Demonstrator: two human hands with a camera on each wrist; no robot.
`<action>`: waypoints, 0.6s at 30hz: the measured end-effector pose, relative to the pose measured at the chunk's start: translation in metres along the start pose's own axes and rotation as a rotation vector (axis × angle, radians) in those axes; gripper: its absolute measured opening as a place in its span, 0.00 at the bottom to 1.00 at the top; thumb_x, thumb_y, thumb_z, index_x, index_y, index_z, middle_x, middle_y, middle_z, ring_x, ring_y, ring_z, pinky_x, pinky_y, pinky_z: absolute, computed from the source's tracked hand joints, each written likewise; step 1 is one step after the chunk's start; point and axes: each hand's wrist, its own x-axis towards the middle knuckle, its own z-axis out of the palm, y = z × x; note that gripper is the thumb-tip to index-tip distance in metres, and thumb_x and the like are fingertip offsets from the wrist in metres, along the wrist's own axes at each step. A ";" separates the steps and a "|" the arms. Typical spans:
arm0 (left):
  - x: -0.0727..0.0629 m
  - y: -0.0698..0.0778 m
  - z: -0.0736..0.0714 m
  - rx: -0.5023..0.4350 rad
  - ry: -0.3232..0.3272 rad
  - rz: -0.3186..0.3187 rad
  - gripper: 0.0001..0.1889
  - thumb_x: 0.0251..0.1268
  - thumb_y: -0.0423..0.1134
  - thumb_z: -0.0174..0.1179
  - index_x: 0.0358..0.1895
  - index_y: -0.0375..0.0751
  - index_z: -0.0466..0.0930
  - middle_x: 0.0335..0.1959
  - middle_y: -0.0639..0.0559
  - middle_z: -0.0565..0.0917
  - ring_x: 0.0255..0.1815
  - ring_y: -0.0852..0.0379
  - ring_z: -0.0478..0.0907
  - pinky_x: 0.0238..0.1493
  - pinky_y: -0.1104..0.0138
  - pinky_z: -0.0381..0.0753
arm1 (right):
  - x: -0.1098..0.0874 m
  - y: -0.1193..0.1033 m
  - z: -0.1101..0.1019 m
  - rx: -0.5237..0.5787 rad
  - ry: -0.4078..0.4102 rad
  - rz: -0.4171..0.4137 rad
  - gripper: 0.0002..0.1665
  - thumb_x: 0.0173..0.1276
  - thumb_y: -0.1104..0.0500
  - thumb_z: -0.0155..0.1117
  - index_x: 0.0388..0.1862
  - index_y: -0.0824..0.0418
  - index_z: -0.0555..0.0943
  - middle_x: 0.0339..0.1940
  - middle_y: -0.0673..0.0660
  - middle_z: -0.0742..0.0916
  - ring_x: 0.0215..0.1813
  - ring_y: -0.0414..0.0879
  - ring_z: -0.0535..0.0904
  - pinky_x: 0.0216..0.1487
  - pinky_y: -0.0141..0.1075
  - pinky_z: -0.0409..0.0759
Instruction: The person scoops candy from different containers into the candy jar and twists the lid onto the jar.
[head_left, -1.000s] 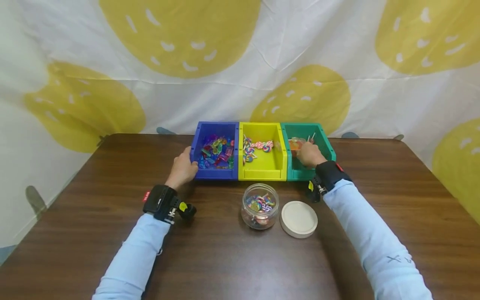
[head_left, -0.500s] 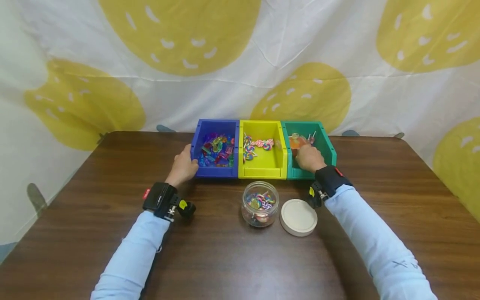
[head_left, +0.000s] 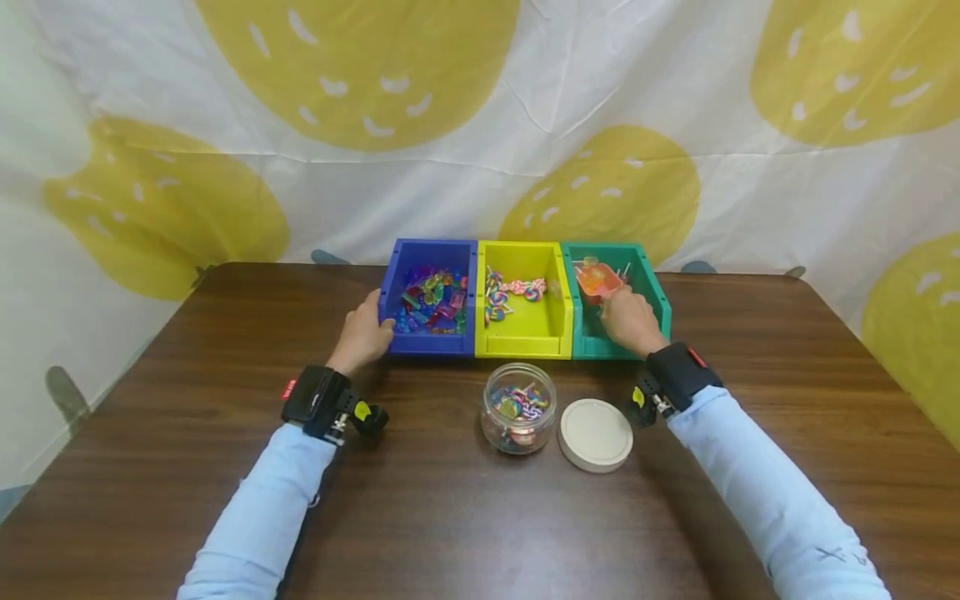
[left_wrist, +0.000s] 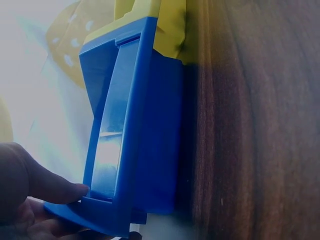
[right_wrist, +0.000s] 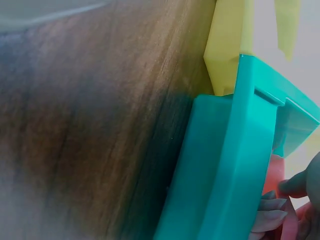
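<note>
3 bins stand in 1 row, side by side, on a dark wood-grain table [head_left: 420,525]: blue bin [head_left: 432,344], yellow bin [head_left: 534,323] & green bin [head_left: 596,348], L to R. R hand [head_left: 632,321], fingers curled, grips the translucent orange-pink scoop [head_left: 597,282]; scoop is inside the green bin, bowl toward that bin's L side, bowl contents too small to ID. L hand [head_left: 363,337] grips the blue bin's L front corner, thumb on the rim (L wrist view). Blue bin contains multicol. gem-like pieces [head_left: 438,300]; yellow bin, swirl lollipops [head_left: 497,312], mostly along its L side. In front of yellow bin: uncapped clear jar [head_left: 489,422] w/ mixed candy; white lid [head_left: 596,435] lies flat just R of it.
</note>
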 end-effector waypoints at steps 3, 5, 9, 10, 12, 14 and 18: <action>-0.001 -0.001 0.000 0.009 0.009 0.019 0.27 0.66 0.30 0.42 0.66 0.28 0.47 0.62 0.29 0.60 0.62 0.37 0.59 0.62 0.49 0.58 | -0.002 0.002 0.000 0.017 0.036 -0.012 0.19 0.69 0.60 0.39 0.37 0.80 0.67 0.30 0.73 0.77 0.33 0.64 0.76 0.32 0.51 0.74; -0.002 0.000 0.000 0.018 0.009 0.025 0.28 0.66 0.31 0.43 0.66 0.27 0.45 0.62 0.28 0.59 0.63 0.36 0.57 0.63 0.50 0.57 | -0.005 0.004 -0.001 0.021 0.057 -0.029 0.19 0.69 0.60 0.39 0.36 0.79 0.67 0.29 0.73 0.77 0.33 0.65 0.76 0.31 0.52 0.74; -0.005 0.003 -0.002 0.006 0.048 0.039 0.31 0.65 0.34 0.45 0.67 0.27 0.42 0.65 0.29 0.55 0.65 0.37 0.53 0.64 0.51 0.54 | -0.009 0.010 -0.004 0.047 0.085 -0.068 0.20 0.69 0.61 0.37 0.35 0.80 0.67 0.29 0.74 0.77 0.33 0.66 0.75 0.32 0.52 0.73; -0.005 0.004 -0.002 -0.004 0.069 0.049 0.32 0.65 0.34 0.45 0.67 0.27 0.42 0.65 0.30 0.54 0.66 0.38 0.52 0.64 0.51 0.53 | -0.011 0.012 -0.005 0.059 0.087 -0.075 0.20 0.69 0.61 0.37 0.35 0.80 0.67 0.30 0.74 0.77 0.33 0.67 0.75 0.33 0.52 0.73; -0.007 0.006 -0.003 -0.027 0.121 0.080 0.32 0.64 0.36 0.47 0.67 0.28 0.44 0.66 0.31 0.54 0.66 0.38 0.52 0.64 0.51 0.53 | -0.013 0.015 -0.006 0.097 0.083 -0.074 0.20 0.70 0.61 0.37 0.36 0.81 0.67 0.31 0.74 0.76 0.34 0.66 0.74 0.34 0.52 0.72; -0.009 0.007 -0.003 -0.048 0.177 0.128 0.31 0.63 0.36 0.48 0.66 0.29 0.48 0.65 0.32 0.57 0.65 0.39 0.54 0.64 0.51 0.55 | -0.016 0.019 -0.008 0.126 0.084 -0.078 0.19 0.70 0.61 0.39 0.37 0.80 0.67 0.31 0.72 0.76 0.34 0.64 0.73 0.35 0.51 0.71; -0.012 0.010 -0.002 -0.082 0.260 0.235 0.26 0.62 0.36 0.51 0.62 0.30 0.58 0.61 0.34 0.64 0.63 0.40 0.60 0.62 0.50 0.58 | -0.022 0.026 -0.017 0.185 0.065 -0.081 0.19 0.70 0.60 0.42 0.37 0.78 0.69 0.26 0.65 0.74 0.28 0.57 0.71 0.28 0.42 0.69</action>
